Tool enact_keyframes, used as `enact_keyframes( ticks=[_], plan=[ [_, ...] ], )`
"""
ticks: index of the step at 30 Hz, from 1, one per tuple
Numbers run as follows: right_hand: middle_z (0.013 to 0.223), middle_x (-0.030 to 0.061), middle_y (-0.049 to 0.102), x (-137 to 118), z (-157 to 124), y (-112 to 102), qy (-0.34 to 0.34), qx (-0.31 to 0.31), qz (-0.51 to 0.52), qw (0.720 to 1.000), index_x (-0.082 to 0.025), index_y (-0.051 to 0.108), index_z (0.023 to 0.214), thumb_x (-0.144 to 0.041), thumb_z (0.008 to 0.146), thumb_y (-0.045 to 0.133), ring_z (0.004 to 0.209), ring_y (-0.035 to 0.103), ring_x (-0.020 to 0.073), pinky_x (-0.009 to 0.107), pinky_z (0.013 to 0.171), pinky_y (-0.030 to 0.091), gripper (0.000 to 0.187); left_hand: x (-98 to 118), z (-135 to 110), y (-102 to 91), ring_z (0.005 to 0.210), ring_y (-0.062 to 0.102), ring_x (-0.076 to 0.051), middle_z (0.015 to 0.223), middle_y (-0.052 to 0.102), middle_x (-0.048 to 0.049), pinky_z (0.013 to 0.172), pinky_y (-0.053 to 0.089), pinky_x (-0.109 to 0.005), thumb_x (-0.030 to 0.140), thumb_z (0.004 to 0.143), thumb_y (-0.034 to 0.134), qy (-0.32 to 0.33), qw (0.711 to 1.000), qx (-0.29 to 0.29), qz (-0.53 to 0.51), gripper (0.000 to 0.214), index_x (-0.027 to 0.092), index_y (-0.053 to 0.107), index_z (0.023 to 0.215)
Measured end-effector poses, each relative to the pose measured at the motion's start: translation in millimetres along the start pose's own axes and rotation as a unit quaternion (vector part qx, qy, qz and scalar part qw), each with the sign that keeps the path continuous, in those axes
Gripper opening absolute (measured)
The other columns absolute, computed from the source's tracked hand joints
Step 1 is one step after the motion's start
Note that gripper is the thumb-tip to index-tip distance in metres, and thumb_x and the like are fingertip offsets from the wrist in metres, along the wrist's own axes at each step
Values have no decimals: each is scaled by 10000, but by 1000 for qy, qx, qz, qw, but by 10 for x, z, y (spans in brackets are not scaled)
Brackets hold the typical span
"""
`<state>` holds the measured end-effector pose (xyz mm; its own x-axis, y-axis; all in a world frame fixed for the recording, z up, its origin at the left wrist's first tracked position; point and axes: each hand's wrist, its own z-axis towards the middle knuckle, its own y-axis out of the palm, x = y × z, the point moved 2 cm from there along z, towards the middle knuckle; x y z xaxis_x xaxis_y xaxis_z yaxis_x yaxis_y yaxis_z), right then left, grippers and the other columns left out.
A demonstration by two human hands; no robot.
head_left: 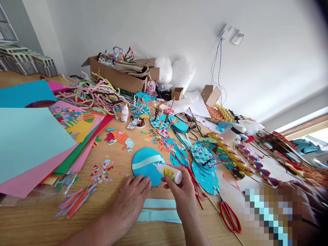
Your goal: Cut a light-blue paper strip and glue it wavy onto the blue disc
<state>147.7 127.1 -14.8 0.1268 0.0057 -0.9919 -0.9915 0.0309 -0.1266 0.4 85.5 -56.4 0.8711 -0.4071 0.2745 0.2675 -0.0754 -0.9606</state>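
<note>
A blue paper disc [143, 169] with a pale blue strip across it lies on the wooden table [38, 225]. My left hand [133, 198] lies flat with fingers spread, fingertips pressing the disc's near edge. My right hand [183, 193] is closed around a small white glue bottle [170, 172] with a yellow label, its nozzle pointing left at the strip on the disc. Two loose pale blue paper strips [159, 215] lie between my forearms.
A stack of coloured paper sheets [30, 143] covers the left. Red-handled scissors [229, 215] lie at the right. Paper scraps [101, 172], finished blue discs [205, 164], a second glue bottle [124, 112], a cardboard box [118, 77] and pipe cleaners [92, 92] crowd the far table.
</note>
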Motion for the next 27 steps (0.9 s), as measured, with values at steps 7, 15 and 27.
enact_keyframes(
  ticks=[7, 15, 27],
  plan=[
    [933, 49, 643, 102, 70, -12, -28, 18, -2, 999, -197, 564, 940, -312, 652, 694, 820, 610, 210, 326, 666, 519, 336, -1, 26, -43, 1181, 438, -257, 1306, 507, -61, 959, 327, -491, 93, 868, 379, -11, 999, -28, -25, 398, 200, 484, 1237],
    [975, 68, 623, 181, 88, 71, -111, 25, -75, 991, -192, 590, 954, -306, 662, 690, 874, 595, 214, 323, 714, 510, 329, -7, 25, -50, 1157, 452, -247, 1287, 525, -80, 942, 347, -425, 96, 862, 368, -6, 1000, -20, -10, 397, 165, 494, 1233],
    [853, 28, 657, 69, 116, 67, -139, 77, -214, 964, -206, 606, 868, -332, 667, 671, 747, 602, 181, 285, 652, 484, 245, -15, 22, -58, 1167, 448, -256, 1301, 511, -81, 940, 362, -450, 115, 862, 394, -1, 1000, -25, -10, 400, 187, 485, 1246]
  ],
)
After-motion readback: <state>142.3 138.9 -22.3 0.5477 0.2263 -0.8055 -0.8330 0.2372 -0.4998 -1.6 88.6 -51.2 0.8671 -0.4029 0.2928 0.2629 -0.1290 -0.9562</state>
